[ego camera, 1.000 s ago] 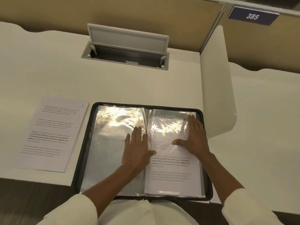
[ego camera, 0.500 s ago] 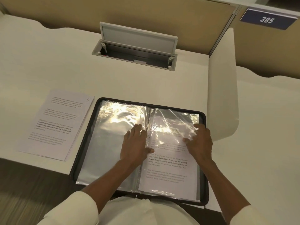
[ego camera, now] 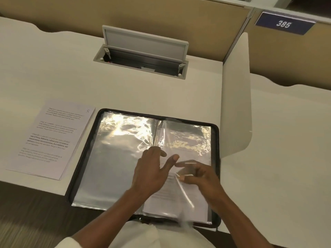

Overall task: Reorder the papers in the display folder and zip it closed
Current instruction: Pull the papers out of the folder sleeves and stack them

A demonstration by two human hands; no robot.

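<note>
Head camera looks down on a display folder lying open on the pale tabletop, its near end at the front edge just before the person and its black zip border showing all round. The folder's left half shows shiny clear pockets with no sheet visible in them, and a printed sheet sits in a pocket on the right half. The left hand lies palm down over the spine, its fingers straight and spread with the thumb stretched out to the right, holding nothing. The right hand is over the right half and somewhat blurred; its index finger and thumb curl toward each other and pinch the edge of a clear sleeve, which stands lifted off the page beneath it. Just beside the folder on the left, not quite touching it, rests a stack of papers whose top sheet carries a handwritten 5 in its far right corner. Farther back a cable box is sunk into the tabletop with its lid raised. A white divider panel stands at the right, and behind it hangs a blue plate reading 385.
</note>
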